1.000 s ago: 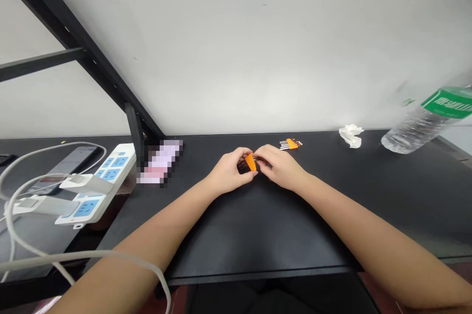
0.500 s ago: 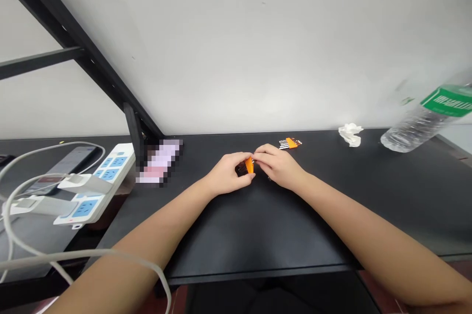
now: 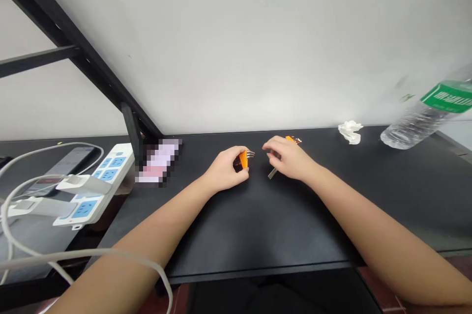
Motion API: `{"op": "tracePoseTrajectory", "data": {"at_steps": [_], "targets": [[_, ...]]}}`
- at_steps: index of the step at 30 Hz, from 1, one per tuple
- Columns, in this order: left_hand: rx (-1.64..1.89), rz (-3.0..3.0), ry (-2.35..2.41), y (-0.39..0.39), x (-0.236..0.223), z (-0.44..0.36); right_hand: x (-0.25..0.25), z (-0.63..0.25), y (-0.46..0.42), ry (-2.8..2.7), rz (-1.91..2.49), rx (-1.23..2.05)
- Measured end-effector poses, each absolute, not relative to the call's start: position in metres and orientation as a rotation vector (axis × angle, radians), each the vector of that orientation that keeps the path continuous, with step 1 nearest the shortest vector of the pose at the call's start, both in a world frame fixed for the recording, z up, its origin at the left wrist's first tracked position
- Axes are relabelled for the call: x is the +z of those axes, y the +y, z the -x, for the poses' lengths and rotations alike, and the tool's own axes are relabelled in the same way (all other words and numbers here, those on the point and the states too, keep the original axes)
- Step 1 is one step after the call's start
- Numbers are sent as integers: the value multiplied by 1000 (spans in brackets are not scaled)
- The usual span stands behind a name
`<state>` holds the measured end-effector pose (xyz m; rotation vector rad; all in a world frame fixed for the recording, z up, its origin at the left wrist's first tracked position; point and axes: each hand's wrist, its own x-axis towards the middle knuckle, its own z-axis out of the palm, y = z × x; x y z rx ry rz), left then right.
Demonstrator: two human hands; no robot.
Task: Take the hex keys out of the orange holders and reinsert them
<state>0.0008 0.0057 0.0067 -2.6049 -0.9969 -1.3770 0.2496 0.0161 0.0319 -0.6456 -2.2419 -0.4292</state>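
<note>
My left hand (image 3: 225, 172) is closed round a small orange holder (image 3: 243, 158) with thin metal keys sticking out of its right end. A hand's width to its right, my right hand (image 3: 289, 159) pinches one thin metal key (image 3: 273, 173) that slants down to the desk. Just behind my right hand, a second orange holder with keys (image 3: 293, 139) lies on the black desk (image 3: 258, 220), partly hidden by my fingers.
A crumpled white tissue (image 3: 350, 131) and a lying clear water bottle with a green label (image 3: 424, 117) are at the back right. At the left sit a white power strip with blue sockets (image 3: 98, 184), white cables (image 3: 44, 250), a pixelated phone (image 3: 158, 161) and a black slanted frame (image 3: 92, 68).
My hands, joined at the orange holder before, have come apart. My right hand has drawn to the right and back with one metal key; my left hand keeps the holder.
</note>
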Motion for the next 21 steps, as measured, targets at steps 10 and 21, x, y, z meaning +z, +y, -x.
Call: {"op": "tracePoseTrajectory", "data": {"at_steps": [10,21], "targets": [[-1333,2541,-1044,13,6,2,47,-292,26,-2512,953,-190],[-1331,2503,-1090,13,5,2,41,-276,28,-2375,1240,-165]]}}
